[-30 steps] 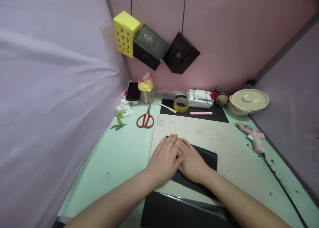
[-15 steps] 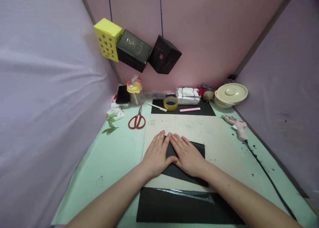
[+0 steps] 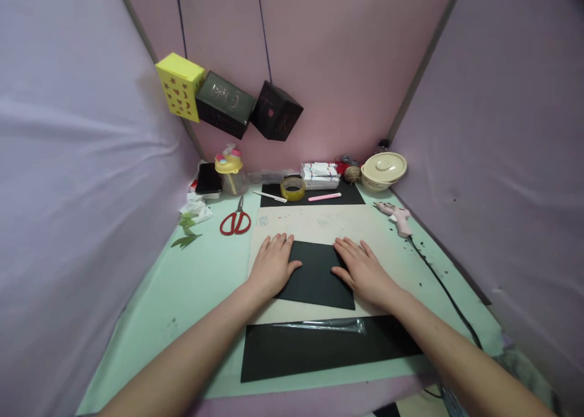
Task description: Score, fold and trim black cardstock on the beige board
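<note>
A sheet of black paper (image 3: 314, 277) lies on the pale board (image 3: 319, 216) in front of me. My left hand (image 3: 272, 265) rests flat on its left side, thumb stretched inward over the paper. On the right edge lies my right hand (image 3: 362, 271), palm down with fingers spread and thumb pointing inward. Neither hand grips anything. Nearer to me, a larger black sheet (image 3: 310, 356) carries a strip of clear plastic film (image 3: 337, 326) along its upper edge.
Red-handled scissors (image 3: 235, 222) and green leaves (image 3: 186, 237) are at left. Behind stand a roll of tape (image 3: 292, 189), a white pen (image 3: 270, 196), a pink cutter (image 3: 324, 197) and a lidded bowl (image 3: 383, 171). A corded glue gun (image 3: 399, 217) lies at right. Black boxes (image 3: 225, 104) hang above.
My hands have slid apart from the middle of the black paper to its left and right sides. The paper now lies flatter, and the whole view has shifted.
</note>
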Demonstrator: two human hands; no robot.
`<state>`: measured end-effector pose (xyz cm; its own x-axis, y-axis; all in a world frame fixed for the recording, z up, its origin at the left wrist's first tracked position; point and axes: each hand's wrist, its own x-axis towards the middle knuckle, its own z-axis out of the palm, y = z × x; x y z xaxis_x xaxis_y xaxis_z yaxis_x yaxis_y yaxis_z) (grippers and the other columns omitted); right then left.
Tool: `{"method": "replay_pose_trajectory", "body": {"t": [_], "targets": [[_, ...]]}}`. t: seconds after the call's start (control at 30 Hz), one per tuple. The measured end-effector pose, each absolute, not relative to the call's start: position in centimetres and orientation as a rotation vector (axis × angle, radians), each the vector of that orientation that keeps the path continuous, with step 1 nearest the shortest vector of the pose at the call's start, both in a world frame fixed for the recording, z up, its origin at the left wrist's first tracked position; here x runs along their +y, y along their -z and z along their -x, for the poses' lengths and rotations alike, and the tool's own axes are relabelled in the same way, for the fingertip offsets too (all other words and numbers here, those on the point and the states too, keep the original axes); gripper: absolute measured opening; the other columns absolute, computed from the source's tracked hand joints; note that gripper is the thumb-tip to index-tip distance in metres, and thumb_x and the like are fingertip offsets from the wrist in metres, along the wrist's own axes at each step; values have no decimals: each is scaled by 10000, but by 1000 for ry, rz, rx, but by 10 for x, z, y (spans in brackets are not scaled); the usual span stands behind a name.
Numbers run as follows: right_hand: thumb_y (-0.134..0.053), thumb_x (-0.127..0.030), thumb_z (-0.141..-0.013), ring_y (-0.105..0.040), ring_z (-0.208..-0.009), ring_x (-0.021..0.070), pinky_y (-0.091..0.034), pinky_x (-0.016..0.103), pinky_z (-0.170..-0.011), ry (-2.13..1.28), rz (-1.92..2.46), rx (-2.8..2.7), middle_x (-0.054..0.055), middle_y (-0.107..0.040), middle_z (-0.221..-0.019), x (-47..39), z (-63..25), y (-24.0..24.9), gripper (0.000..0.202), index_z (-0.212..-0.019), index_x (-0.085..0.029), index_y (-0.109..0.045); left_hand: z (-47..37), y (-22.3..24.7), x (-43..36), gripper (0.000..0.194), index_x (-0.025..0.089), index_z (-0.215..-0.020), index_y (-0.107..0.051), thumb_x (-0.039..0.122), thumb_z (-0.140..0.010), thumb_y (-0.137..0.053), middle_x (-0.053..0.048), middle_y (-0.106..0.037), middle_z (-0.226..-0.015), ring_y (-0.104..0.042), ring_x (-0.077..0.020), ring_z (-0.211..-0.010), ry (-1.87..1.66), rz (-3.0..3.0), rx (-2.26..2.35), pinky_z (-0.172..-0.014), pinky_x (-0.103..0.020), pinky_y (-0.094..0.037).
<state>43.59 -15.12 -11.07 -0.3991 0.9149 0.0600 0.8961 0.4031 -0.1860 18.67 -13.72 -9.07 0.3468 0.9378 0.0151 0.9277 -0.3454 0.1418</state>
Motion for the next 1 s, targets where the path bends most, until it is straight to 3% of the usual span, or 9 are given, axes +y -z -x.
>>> {"method": "replay_pose_trajectory", "body": {"t": [0.07,0.2,0.37,0.53,0.67,1.0], "targets": [[-467,-391,-945,-346,-1399,270,-198,511,-1170,-184,1625,-2422,99,-438,-1490,-147,-430,106,520,-1419,-176,-442,-191,80,-129,568,152,-1388,-427,390,-898,-589,-149,-510,-1374,-419,-294,-1313,-111,-2485,1754,-1133,-453,-232],[-579,-328,-884,-420,-1320,272,-221,498,-1141,-247,1577,-2323,117,-504,-1415,-131,-424,98,529,-1385,-197,-469,-194,68,-105,497,169,-1139,-591,464,-761,-722,-148,-579,-1160,-495,-363,-1145,-38,-2440,1744,-958,-502,-384],[-702,-356,-808,-517,-1160,280,-317,467,-1031,-310,1560,-2313,119,-631,-1199,-108,-422,93,505,-1272,-198,-579,-194,62,-88,503,174,-980,-582,468,-639,-806,-142,-590,-1111,-544,-347,-1064,32,-2400,1664,-831,-413,-456],[-652,-286,-870,-591,-939,189,-312,392,-961,-380,1472,-2315,27,-699,-910,-101,-411,78,85,-890,-225,-707,-201,50,-97,323,192,-1016,-569,356,-776,-709,-72,-677,-958,-626,-259,-894,-52,-2439,1513,-745,-322,-450],[-613,-254,-902,-580,-906,170,-305,351,-911,-358,1382,-2325,15,-686,-854,-109,-401,58,112,-833,-210,-690,-214,36,-104,114,216,-933,-634,281,-897,-548,-33,-702,-937,-637,-210,-896,-170,-2482,1376,-759,-282,-434],[-596,-249,-909,-537,-795,161,-345,293,-763,-317,1219,-2348,27,-640,-801,-131,-410,31,131,-808,-176,-637,-219,19,-121,163,203,-771,-636,231,-896,-535,-7,-674,-755,-603,-181,-736,-388,-2513,1297,-647,-261,-367]]}}
